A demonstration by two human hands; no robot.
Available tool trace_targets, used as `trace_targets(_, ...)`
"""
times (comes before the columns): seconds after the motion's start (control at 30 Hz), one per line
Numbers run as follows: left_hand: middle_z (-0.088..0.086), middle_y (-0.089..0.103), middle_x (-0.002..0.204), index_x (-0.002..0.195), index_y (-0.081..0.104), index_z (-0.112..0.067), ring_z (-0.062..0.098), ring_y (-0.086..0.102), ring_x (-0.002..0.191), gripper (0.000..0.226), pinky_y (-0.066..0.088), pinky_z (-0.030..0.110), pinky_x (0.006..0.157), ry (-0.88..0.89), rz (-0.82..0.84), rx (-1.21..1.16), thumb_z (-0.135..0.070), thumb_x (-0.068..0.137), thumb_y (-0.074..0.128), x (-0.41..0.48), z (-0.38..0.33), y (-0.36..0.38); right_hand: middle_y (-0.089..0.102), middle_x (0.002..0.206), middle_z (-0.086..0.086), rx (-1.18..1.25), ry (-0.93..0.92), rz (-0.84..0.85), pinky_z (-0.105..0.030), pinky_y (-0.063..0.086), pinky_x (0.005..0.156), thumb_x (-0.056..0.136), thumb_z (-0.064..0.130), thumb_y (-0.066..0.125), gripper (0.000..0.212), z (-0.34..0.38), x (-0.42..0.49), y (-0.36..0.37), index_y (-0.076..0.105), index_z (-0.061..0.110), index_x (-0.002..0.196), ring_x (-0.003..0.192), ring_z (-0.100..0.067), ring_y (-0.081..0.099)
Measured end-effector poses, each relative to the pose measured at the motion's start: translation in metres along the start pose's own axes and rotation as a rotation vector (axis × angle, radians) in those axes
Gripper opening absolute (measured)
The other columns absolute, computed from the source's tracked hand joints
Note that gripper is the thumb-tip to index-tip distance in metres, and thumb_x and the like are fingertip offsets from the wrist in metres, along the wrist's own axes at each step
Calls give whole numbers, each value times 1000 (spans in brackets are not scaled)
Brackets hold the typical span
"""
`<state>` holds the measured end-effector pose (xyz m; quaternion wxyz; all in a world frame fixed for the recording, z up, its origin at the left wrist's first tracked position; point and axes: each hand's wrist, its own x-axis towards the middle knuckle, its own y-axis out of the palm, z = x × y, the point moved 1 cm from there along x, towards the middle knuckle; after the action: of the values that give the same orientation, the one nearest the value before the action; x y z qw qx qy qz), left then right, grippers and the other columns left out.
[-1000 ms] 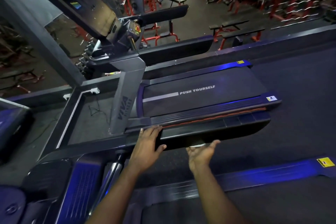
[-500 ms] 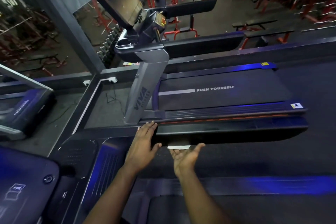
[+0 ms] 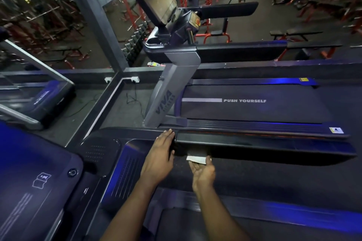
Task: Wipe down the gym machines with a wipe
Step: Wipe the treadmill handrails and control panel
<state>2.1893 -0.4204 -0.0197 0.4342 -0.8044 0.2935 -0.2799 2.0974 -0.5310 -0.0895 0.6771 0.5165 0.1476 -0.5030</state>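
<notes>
Belt print "PUSH YOURSELF", upright "VIVA"

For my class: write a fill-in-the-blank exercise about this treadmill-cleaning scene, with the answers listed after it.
The right hand presses a ____ wipe against the underside of the handrail.
The treadmill belt reads PUSH ____.
The grey upright bears the brand name ____.
Answers: white; YOURSELF; VIVA.
</notes>
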Motion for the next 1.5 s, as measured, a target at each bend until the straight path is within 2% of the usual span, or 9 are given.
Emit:
trace_targets(0.1,2,40,157,150,45,-11,15,31,148,60,22,29,124,-32,-28,-40,-1,92,57,-2,-5,-5,67,97,-20,-386,-60,-59,-29,54,57,99,-9,43,24,2,-11,-8,61,-5,114,71,-21,61)
trace_targets(0.2,4,50,149,144,52,-9,17,40,142,55,23,19,118,-130,-116,-75,3,91,54,-6,-8,-12,68,74,-6,-749,-110,45,-19,47,43,93,-12,43,32,10,-27,-1,67,7,84,62,-19,63)
trace_targets(0.6,10,62,133,133,60,-5,26,50,130,41,36,30,108,-494,-427,-8,0,93,57,-54,-33,-42,70,113,-8,-1427,-427,562,-27,49,84,91,2,45,37,71,-74,50,68,11,119,104,-28,65)
trace_targets(0.87,8,59,135,135,59,-7,22,49,130,43,34,28,110,-614,-541,19,-3,93,60,-84,-40,-44,68,92,-16,-1414,-903,673,-29,40,70,96,-1,47,36,91,-87,112,71,13,118,85,-35,63)
trace_targets(0.97,10,58,136,134,58,-5,25,49,130,42,33,28,111,-629,-546,33,-4,92,60,-79,-30,-48,65,131,-14,-1769,-995,963,-37,48,94,97,7,48,42,75,-63,119,62,18,135,116,-36,61)
trace_targets(1.07,13,58,135,131,59,-4,29,49,130,40,33,32,113,-660,-530,43,-2,91,59,-66,-8,-56,43,155,-16,-2202,-1105,1209,-39,34,116,101,41,34,56,48,-41,109,48,13,148,143,-32,41)
trace_targets(1.13,15,58,135,131,59,-2,32,49,130,40,33,35,114,-690,-523,52,-1,91,60,-54,8,-59,52,147,-22,-2297,-1230,1149,-44,43,109,95,52,23,71,31,-25,109,53,9,143,135,-37,50)
trace_targets(1.33,13,67,114,119,67,-5,33,59,108,34,49,44,98,-830,-512,173,-5,85,63,-35,41,-54,72,115,-11,-2300,-1394,1046,-41,56,76,96,44,30,56,7,-26,141,66,17,128,97,-31,70)
trace_targets(1.5,6,64,93,101,70,-10,29,60,88,26,54,43,78,-831,-495,359,-10,76,74,-28,42,-47,67,81,-5,-2217,-1338,1047,-38,49,61,84,13,62,5,13,-29,143,64,16,87,75,-32,66)
